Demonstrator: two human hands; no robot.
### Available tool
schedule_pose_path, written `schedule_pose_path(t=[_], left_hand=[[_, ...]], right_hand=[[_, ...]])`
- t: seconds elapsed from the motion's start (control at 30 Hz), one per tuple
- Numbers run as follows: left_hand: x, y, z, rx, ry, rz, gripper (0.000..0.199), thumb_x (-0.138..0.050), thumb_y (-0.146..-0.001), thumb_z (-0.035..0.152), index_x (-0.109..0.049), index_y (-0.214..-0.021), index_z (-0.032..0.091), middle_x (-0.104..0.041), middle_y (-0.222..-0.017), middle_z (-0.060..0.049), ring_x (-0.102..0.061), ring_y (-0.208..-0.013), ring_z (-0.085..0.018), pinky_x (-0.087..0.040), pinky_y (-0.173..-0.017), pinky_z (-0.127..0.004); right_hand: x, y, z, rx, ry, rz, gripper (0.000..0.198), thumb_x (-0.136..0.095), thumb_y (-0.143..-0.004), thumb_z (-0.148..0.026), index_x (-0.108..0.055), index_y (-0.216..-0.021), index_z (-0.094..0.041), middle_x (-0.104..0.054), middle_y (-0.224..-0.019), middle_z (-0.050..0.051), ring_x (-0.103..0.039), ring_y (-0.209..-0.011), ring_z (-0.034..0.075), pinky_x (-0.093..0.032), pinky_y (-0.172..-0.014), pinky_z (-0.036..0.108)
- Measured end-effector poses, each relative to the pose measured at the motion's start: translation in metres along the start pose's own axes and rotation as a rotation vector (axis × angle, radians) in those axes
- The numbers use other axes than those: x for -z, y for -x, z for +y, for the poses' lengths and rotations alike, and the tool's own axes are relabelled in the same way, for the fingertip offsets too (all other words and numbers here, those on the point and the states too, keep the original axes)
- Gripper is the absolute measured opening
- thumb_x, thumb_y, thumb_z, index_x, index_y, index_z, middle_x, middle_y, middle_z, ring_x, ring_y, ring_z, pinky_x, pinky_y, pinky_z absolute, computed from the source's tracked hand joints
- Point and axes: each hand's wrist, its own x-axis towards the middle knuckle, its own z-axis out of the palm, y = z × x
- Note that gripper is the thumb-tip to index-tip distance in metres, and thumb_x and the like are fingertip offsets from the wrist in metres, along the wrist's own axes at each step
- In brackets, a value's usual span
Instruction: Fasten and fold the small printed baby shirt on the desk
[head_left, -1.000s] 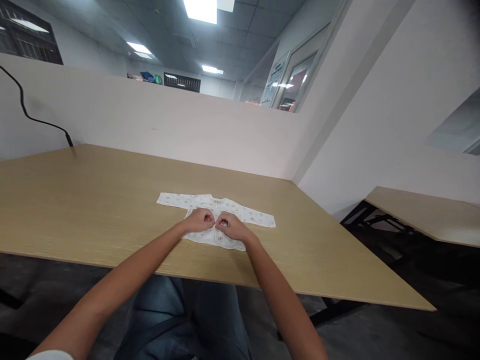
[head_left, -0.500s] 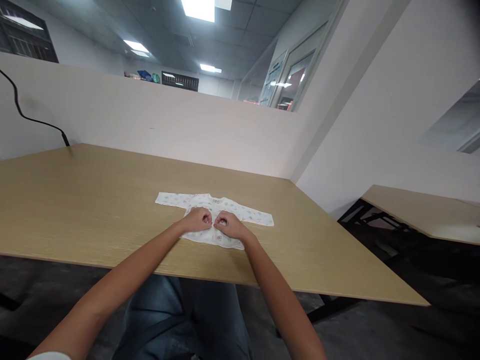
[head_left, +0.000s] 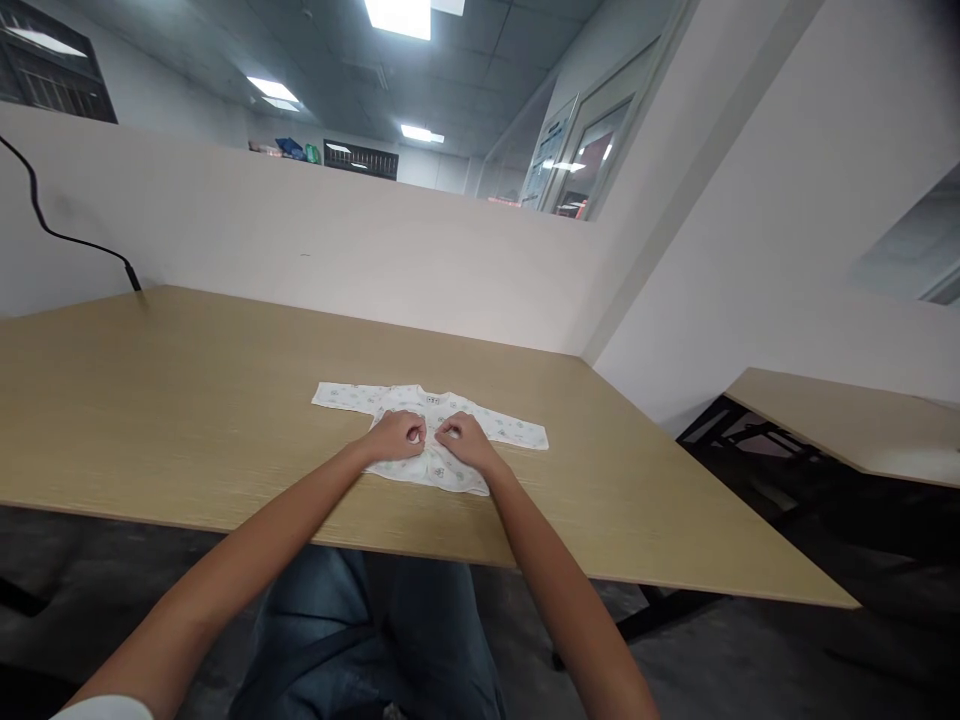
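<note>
Left hand (head_left: 401, 436) and right hand (head_left: 463, 440) both at the front middle of a white printed top (head_left: 435, 465), near each other, not touching, strip of fabric showing between. Both curled, thumbs close to fingertips; can't tell if either pinches cloth. Top lies spread on the bench (head_left: 225, 400), under and around the hands. Collar (head_left: 433, 399) just beyond them, hem (head_left: 454, 488) on the near side, sleeves (head_left: 517, 432) out to either side. Black cable (head_left: 75, 238) well apart, far left beyond the hands.
</note>
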Motion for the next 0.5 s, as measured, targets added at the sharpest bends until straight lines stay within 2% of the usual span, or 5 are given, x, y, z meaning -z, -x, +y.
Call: schedule_pose_path(t=[0.17,0.37,0.5], left_hand=[[0.001,0.0,-0.005,0.002,0.041,-0.003,0.014,-0.063,-0.077,0.026,-0.073,-0.084,0.021,-0.066,-0.074,0.0,-0.057,-0.071,-0.015,-0.038,-0.068,-0.026],[-0.001,-0.001,-0.012,-0.001,0.078,-0.021,0.014,-0.063,-0.077,0.026,-0.074,-0.084,0.021,-0.067,-0.076,-0.001,-0.058,-0.072,-0.016,-0.038,-0.066,-0.025],[-0.002,-0.003,-0.015,-0.006,0.091,-0.014,0.019,-0.062,-0.085,0.035,-0.072,-0.08,0.019,-0.067,-0.075,-0.001,-0.057,-0.074,-0.016,-0.039,-0.069,-0.026]], right_hand=[[0.004,0.003,-0.007,0.044,-0.064,-0.003,0.011,-0.07,-0.083,-0.028,-0.075,-0.08,-0.02,-0.072,-0.089,0.005,-0.061,-0.088,0.019,-0.043,-0.085,0.033],[0.004,0.005,-0.008,0.122,-0.105,-0.089,0.007,-0.073,-0.081,-0.026,-0.076,-0.081,-0.02,-0.072,-0.087,0.004,-0.062,-0.086,0.018,-0.044,-0.084,0.031],[0.007,0.005,-0.008,0.126,-0.107,-0.085,0.007,-0.071,-0.082,-0.025,-0.075,-0.081,-0.019,-0.071,-0.085,0.004,-0.06,-0.083,0.017,-0.043,-0.08,0.029]])
